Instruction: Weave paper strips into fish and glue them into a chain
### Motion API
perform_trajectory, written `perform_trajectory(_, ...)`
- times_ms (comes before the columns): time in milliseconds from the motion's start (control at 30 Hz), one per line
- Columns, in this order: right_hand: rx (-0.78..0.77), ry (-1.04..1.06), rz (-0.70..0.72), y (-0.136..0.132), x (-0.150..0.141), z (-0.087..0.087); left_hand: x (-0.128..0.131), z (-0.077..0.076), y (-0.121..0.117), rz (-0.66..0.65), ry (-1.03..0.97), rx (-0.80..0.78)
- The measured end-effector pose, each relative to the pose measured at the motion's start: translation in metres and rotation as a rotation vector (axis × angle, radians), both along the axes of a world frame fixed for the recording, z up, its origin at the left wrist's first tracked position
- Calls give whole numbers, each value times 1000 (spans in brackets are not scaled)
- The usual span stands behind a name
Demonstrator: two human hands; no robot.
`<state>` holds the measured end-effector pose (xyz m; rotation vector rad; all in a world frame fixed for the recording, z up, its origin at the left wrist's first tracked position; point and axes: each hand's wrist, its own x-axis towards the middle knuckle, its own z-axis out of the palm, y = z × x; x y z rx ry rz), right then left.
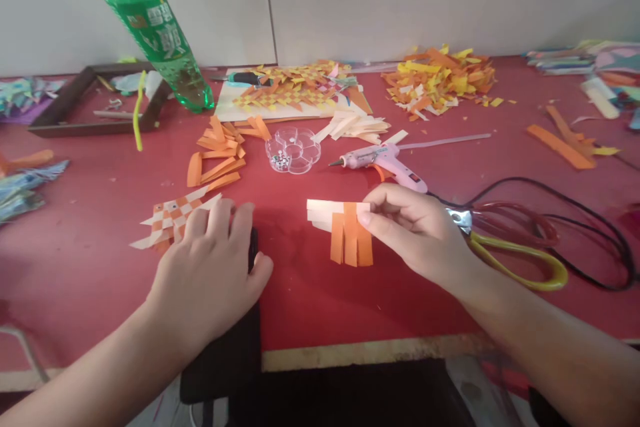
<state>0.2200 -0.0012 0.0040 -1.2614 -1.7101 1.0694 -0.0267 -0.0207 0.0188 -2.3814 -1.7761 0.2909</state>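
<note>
Between thumb and fingers, my right hand (413, 230) pinches a partly woven piece of paper strips (351, 235), orange ones hanging down across pale ones. My left hand (210, 267) is open, palm down, its fingers apart and slightly curved. Beneath it lies a flat black object (225, 363) that juts past the table edge; whether the palm touches it I cannot tell. Just beyond the left fingertips is a woven orange-and-white paper fish (173, 213) with small eyes, partly covered by the hand. Folded orange strips (223, 147) lie farther back, and pale strips (355, 123) lie to their right.
A pink glue gun (385, 160) rests behind my right hand, near a clear flower-shaped tray (303, 155). Yellow-handled scissors (530, 267) and a black cable lie at right. At the back are a green bottle (167, 40), a dark frame (95, 127) and a paper-scrap pile (440, 80).
</note>
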Motion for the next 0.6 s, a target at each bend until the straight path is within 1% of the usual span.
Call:
perform_trajectory(133,-14,4,14,0,0,-2,6,0,3,5,64,3)
perform_trajectory(400,-13,35,41,1,0,-1,10,-1,5,12,74,57)
perform_trajectory(533,-11,53,51,0,0,0,10,0,6,-3,49,24)
perform_trajectory(600,-14,57,50,0,0,1,9,1,6,11,37,10)
